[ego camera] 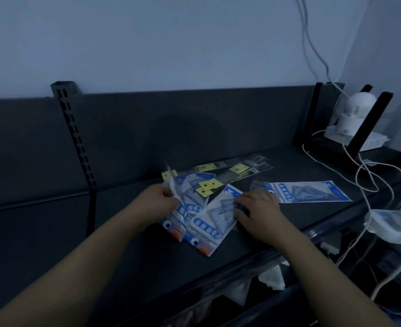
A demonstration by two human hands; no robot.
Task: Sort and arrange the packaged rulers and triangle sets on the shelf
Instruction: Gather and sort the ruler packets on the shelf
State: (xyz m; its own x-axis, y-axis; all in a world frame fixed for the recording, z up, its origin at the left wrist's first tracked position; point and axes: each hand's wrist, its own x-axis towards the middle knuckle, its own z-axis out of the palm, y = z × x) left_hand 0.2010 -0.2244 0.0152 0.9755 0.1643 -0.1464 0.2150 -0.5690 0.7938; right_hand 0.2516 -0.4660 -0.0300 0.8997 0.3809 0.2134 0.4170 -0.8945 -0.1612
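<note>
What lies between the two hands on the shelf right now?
In the head view, overlapping blue triangle-set packs fill the gap between left hand and right hand; the left hand pinches one, and yellow hang tags lie just behind.

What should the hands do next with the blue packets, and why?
Probably the right hand should slide the triangle packet it presses over to the lone blue packet lying flat to the right. Matching packets are split: the pile between the hands overlaps crookedly with yellow-tagged ruler packets, and the left hand grips a clear packet.
</note>
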